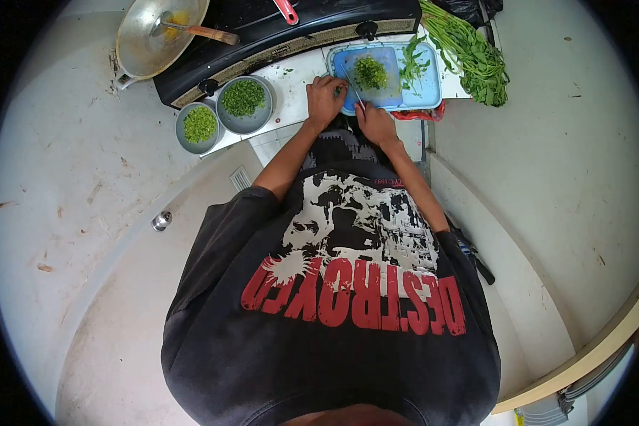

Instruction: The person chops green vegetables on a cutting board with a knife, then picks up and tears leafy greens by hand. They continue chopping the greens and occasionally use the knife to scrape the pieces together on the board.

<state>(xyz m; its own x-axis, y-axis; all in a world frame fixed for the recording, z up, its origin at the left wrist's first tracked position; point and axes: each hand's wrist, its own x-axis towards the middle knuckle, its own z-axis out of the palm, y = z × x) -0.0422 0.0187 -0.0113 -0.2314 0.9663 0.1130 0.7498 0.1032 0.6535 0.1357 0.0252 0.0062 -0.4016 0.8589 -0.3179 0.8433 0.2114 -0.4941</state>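
Observation:
A blue cutting board [388, 55] lies in a light blue tray [433, 82] on the white counter. Chopped greens [370, 73] are heaped on the board, and loose leaves [413, 64] lie to their right. My right hand [376, 124] is closed around the handle of a knife [353, 86], its blade slanting up and left beside the heap. At the tray's left edge, my left hand [326, 99] has its fingers curled over a bit of greens. Two grey bowls of chopped greens, one darker [268, 113] and one lighter [209, 147], stand to the left.
A black stove [263, 50] runs behind the counter. On its left sits a wok [138, 50] holding a wooden-handled ladle [213, 33]. A bunch of long-stemmed greens [468, 57] lies at the right end, and red plastic [433, 113] shows below the tray.

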